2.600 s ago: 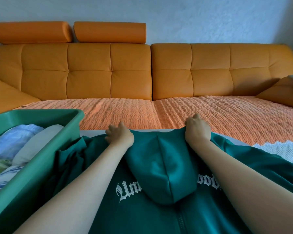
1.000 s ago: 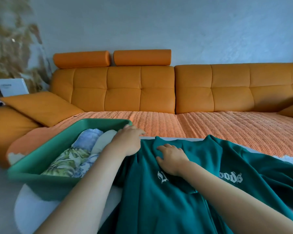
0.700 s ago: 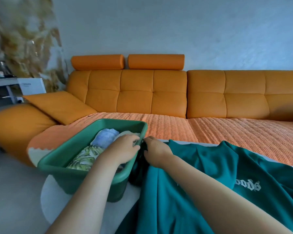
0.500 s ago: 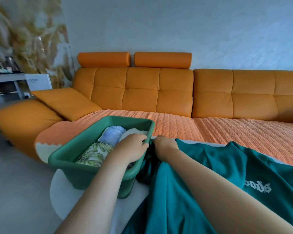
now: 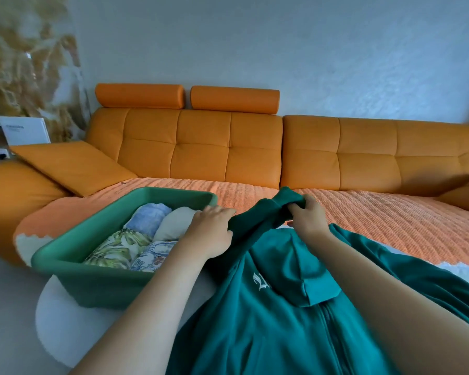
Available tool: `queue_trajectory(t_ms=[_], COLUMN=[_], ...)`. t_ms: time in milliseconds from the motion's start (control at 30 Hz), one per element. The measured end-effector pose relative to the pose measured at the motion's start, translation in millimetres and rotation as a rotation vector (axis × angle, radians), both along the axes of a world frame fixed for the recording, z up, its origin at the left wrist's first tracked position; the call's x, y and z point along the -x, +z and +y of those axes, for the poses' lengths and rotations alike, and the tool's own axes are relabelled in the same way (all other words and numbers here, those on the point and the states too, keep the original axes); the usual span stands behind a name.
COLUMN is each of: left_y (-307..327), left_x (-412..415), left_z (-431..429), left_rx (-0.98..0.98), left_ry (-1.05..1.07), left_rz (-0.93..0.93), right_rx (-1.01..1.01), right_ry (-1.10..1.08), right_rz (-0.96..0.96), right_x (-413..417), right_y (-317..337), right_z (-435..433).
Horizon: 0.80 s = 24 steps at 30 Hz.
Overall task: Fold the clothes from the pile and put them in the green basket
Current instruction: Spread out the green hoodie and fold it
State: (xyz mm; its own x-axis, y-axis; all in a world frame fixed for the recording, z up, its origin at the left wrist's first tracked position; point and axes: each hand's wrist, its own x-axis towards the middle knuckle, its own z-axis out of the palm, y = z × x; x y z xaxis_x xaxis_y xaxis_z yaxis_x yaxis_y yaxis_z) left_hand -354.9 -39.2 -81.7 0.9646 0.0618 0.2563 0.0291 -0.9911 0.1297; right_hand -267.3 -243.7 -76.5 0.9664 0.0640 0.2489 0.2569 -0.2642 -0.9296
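Just right of the basket (image 5: 98, 282), my L hand (image 5: 211, 234) and R hand (image 5: 307, 219) each grip the raised sleeve (image 5: 268, 212) of the hoodie (image 5: 255, 326). To fold clean, I'd keep it taut & lay it flat across the front, w/o bunching.

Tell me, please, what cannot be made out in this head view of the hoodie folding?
- White lettering on the hoodie: head view, the hood covers all but one letter.
- Hoodie hem and far sleeve: bottom and right edges cut them off.
- Left hand grip: its own back hides the fingers' undersides.
- Green basket's near corner: the left forearm covers it.
- Print on the white box: too small.
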Motion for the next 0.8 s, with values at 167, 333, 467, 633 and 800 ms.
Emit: queue_trajectory(t_ms=[167,333,467,633,800], left_y=[-14.2,-37.5,-52.0,-60.3,-57.3], left_x=[-12.9,-24.7,-34.6,-40.1,-39.4], left_z=[-37.8,-72.5,-86.9,-91.2,-81.1], left_rx=[0.061,0.06,-0.056,-0.107,0.023], left_ry=[-0.08,-0.109,-0.111,-0.132,-0.154], left_rz=[0.091,0.285,0.364,0.366,-0.018], right_rx=[0.257,0.994,1.26,1.272,1.234], right_ry=[-0.307,-0.307,-0.315,0.289,0.091], right_rz=[-0.047,0.217,-0.1,-0.289,-0.459], right_x=[-9.2,-3.4,-4.7,-4.4,-11.0], right_y=[-13.6,-29.0,-40.3,-55.1,-54.4], right_z=[-78.9,-110.5,-96.5,-71.1,-64.7])
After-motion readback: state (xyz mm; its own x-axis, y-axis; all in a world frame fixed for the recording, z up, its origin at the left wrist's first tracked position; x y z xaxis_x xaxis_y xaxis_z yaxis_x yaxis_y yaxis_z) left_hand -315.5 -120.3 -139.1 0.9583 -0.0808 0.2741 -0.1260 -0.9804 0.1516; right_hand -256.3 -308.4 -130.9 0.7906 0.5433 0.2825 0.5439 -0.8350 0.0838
